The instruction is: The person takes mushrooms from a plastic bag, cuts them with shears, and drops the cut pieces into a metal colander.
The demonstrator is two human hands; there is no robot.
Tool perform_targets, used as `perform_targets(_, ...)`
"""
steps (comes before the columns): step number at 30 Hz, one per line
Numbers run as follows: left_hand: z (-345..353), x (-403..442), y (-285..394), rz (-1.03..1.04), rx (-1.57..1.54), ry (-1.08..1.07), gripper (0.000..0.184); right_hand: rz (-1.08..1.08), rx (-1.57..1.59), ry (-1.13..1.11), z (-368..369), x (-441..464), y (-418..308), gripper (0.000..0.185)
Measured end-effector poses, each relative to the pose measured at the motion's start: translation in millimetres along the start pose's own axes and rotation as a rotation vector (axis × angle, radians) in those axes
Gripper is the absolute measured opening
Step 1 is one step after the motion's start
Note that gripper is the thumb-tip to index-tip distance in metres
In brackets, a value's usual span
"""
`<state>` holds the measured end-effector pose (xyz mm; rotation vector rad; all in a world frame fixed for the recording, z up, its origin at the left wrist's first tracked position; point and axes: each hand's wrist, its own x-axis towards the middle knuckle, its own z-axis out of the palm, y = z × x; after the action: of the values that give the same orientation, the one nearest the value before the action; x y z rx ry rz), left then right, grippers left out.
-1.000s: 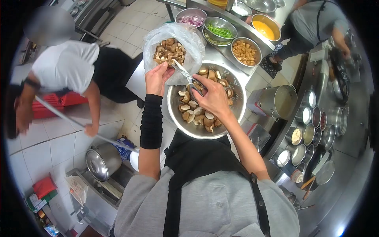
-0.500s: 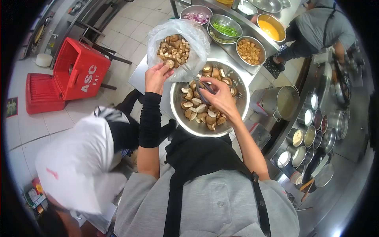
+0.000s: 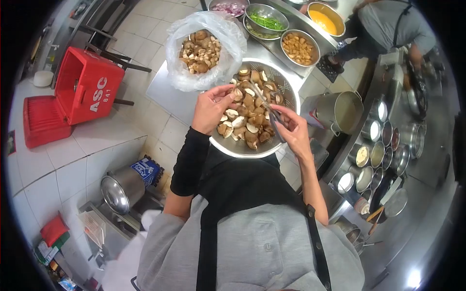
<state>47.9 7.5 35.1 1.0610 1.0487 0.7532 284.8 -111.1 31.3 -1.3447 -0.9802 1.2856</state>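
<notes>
Left hand (image 3: 211, 110), black knitted sleeve (image 3: 187, 162) on the forearm, raised over the left side of a wide, round colander of silvery perforated metal (image 3: 287, 89). Thumb and fingertips pinched together on a small brown mushroom (image 3: 236, 95). Right hand (image 3: 294, 130) closed round the dark handles of scissors with slim grey metal blades (image 3: 260, 97), points angled toward that mushroom. Whether blade and mushroom touch, I cannot tell.

In the colander: a broad heap of brown mushroom pieces with pale cut faces (image 3: 241, 121), covering much of the bottom; bare wall shows at the far right. I judge a good share is cut.

Ahead of the left hand, on the grey metal table (image 3: 169, 100): an open bag of cloudy, see-through plastic (image 3: 232, 53). Brown mushrooms with pale stubs (image 3: 200, 53) lie inside, seemingly uncut, though too small to be sure. Bag's depth hidden, so no count of what is left.

My reckoning: partway, one mushroom in hand, plenty waiting. Orange-brown cubes (image 3: 297, 50) sit in a round steel bowl (image 3: 318, 52) beyond the colander, untouched by either hand.
</notes>
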Motion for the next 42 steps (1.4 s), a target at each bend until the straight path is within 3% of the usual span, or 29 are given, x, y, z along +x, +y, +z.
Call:
perform_targets(4,10.8,3.1,-4.9,0.005,-0.047,0.106,0.037,0.033,-0.116,-0.041,4.5,-13.2,-0.3,0.043)
perform_targets(16,11.3,-2.8,-15.7,-0.121,-0.068,-0.008,0.037,0.062,-0.147,-0.048,13.0,-19.9,6.3,0.042)
perform_targets(34,8.8,-1.9,-25.7,-0.15,-0.071,-0.03,0.036,0.119,-0.057,-0.038,10.9,-26.0,22.0,0.038)
perform_targets(37,3.2,2.5,-32.4,-0.154,-0.025,-0.054,0.038,0.208,-0.071,-0.061,6.0,-30.4,17.1,0.038)
perform_targets(40,3.0,-1.3,-26.5,-0.171,0.288,-0.148,0.039,0.202,-0.161,-0.028,-7.1,-41.8,10.0,0.039)
perform_targets(42,1.0,-1.4,-22.0,0.142,0.441,0.035,0.039,0.151,0.005,0.086,-12.4,-51.8,11.8,0.041)
